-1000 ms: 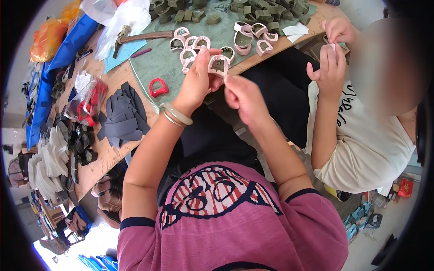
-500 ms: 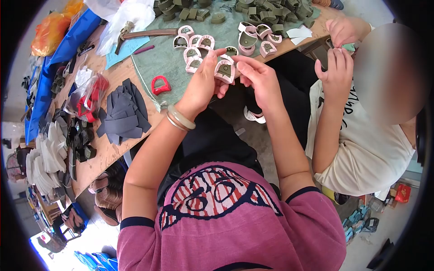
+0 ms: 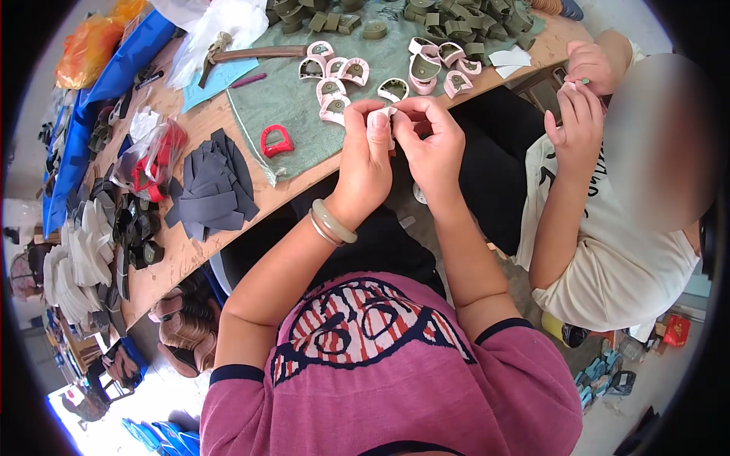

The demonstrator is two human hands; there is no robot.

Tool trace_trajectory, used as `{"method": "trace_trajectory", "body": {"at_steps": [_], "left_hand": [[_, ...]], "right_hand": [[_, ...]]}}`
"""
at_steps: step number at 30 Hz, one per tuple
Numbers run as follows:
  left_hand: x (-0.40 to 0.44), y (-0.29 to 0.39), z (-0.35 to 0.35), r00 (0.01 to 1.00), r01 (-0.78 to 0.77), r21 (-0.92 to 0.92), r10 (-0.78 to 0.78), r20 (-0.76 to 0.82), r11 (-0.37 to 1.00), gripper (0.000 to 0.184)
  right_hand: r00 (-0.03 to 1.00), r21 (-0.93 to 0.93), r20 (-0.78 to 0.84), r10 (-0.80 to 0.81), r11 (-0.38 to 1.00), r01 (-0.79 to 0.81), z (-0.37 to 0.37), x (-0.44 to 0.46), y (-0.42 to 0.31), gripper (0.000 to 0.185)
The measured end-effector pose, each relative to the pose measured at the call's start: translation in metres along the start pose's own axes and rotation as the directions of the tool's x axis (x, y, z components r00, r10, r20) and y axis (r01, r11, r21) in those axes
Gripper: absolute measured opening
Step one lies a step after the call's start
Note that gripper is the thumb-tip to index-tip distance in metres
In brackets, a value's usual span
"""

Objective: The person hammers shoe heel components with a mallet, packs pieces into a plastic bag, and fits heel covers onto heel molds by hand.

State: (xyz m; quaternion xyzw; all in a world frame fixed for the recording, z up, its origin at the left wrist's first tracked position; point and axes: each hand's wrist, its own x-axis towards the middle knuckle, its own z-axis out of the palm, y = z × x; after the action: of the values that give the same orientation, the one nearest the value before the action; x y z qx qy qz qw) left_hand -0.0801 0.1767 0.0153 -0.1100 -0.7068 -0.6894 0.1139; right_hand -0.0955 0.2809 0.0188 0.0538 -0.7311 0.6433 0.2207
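Observation:
Between my two hands, just in front of the table edge, is a pink-rimmed piece (image 3: 386, 112), mostly covered by the fingers. My left hand (image 3: 367, 156) has its thumb and fingers closed on it from the left. On the right side, my right hand (image 3: 433, 144) pinches the same piece. Several pink-rimmed pieces with olive centres (image 3: 332, 87) lie on the green cloth (image 3: 293, 106) just beyond. A second group of pink-rimmed pieces (image 3: 423, 68) is farther right. A red rimmed piece (image 3: 277, 141) lies near the cloth's front corner.
Olive pieces (image 3: 464, 23) are heaped at the back. A hammer (image 3: 258, 53) and a purple pen (image 3: 248, 80) lie left of them. Dark grey strips (image 3: 213, 190) are piled at left, beside a plastic bag (image 3: 158, 159). A co-worker (image 3: 608, 251) sits close on the right, hands raised.
The held piece has turned so its open face no longer shows. My right hand has closed in beside my left hand, and both now grip the piece. The view has shifted slightly.

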Motion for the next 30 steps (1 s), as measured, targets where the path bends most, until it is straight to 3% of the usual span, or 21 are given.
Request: {"method": "trace_trajectory", "body": {"at_steps": [2,4,6,7,10,11,12,13,15,16,18,19,20,21,22,25,30], "left_hand": [[0.0,0.002,0.001,1.0,0.013,-0.024,-0.013,-0.018,1.0,0.032],[0.001,0.005,0.001,0.999,0.017,-0.037,-0.018,-0.03,0.999,0.033],[0.003,0.009,-0.002,0.984,0.175,-0.169,-0.178,-0.003,0.97,0.034],[0.003,0.01,-0.003,0.966,0.255,-0.233,-0.258,0.02,0.939,0.035],[0.005,0.004,-0.007,0.951,0.307,-0.219,-0.306,0.037,0.926,0.036],[0.007,0.001,-0.009,0.944,0.33,-0.21,-0.328,0.046,0.92,0.036],[0.009,-0.006,-0.011,0.943,0.331,-0.21,-0.329,0.043,0.92,0.036],[0.011,-0.018,-0.013,0.972,0.235,-0.158,-0.234,0.028,0.959,0.038],[0.016,-0.025,-0.017,0.999,0.033,-0.051,-0.032,0.019,0.998,0.043],[0.015,-0.027,-0.022,0.999,0.033,-0.049,-0.032,0.02,0.998,0.043],[0.018,-0.004,-0.037,0.956,0.281,-0.353,-0.227,0.186,0.893,0.05],[0.017,0.001,-0.043,0.91,0.407,-0.474,-0.302,0.284,0.781,0.055],[0.016,0.002,-0.046,0.91,0.407,-0.473,-0.305,0.28,0.781,0.055],[0.015,0.002,-0.048,0.904,0.417,-0.478,-0.296,0.308,0.773,0.057],[0.015,0.003,-0.049,0.896,0.427,-0.482,-0.284,0.342,0.765,0.06],[0.014,0.005,-0.051,0.887,0.432,-0.465,-0.269,0.376,0.773,0.063],[0.009,0.01,-0.055,0.904,0.386,-0.396,-0.257,0.341,0.833,0.061]], "right_hand": [[0.999,-0.033,-0.015,-0.033,0.999,0.033,0.0,0.0,0.002,0.007],[0.974,-0.11,-0.022,-0.225,0.969,0.221,0.0,0.004,0.008,0.008],[0.948,-0.146,-0.013,-0.318,0.939,0.313,-0.002,0.007,0.01,0.009],[0.941,-0.179,0.047,-0.335,0.924,0.338,-0.005,0.009,0.009,0.009],[0.917,-0.24,0.168,-0.362,0.887,0.394,-0.009,0.01,0.002,0.01],[0.872,-0.344,0.234,-0.43,0.802,0.488,-0.01,0.009,-0.002,0.012],[0.82,-0.433,0.306,-0.484,0.696,0.573,-0.01,0.007,-0.008,0.014],[0.761,-0.505,0.385,-0.522,0.571,0.647,-0.01,0.004,-0.012,0.015],[0.774,-0.49,0.384,-0.504,0.598,0.634,-0.011,-0.005,-0.018,0.017],[0.787,-0.478,0.38,-0.485,0.626,0.616,-0.011,-0.009,-0.02,0.019],[0.8,-0.462,0.373,-0.47,0.654,0.6,-0.012,-0.007,-0.022,0.021],[0.93,-0.257,0.265,-0.253,0.912,0.321,-0.016,-0.005,-0.023,0.022],[0.975,-0.002,0.224,0.014,1.0,-0.014,-0.021,-0.002,-0.024,0.024],[0.925,0.253,0.252,0.285,0.903,-0.347,-0.025,-0.001,-0.024,0.027],[0.925,0.256,0.249,0.286,0.902,-0.347,-0.027,0.003,-0.019,0.027],[0.749,0.211,0.593,0.296,0.84,-0.499,-0.029,0.016,-0.001,0.034],[0.687,0.208,0.644,0.336,0.788,-0.58,-0.027,0.018,-0.006,0.03]]}}
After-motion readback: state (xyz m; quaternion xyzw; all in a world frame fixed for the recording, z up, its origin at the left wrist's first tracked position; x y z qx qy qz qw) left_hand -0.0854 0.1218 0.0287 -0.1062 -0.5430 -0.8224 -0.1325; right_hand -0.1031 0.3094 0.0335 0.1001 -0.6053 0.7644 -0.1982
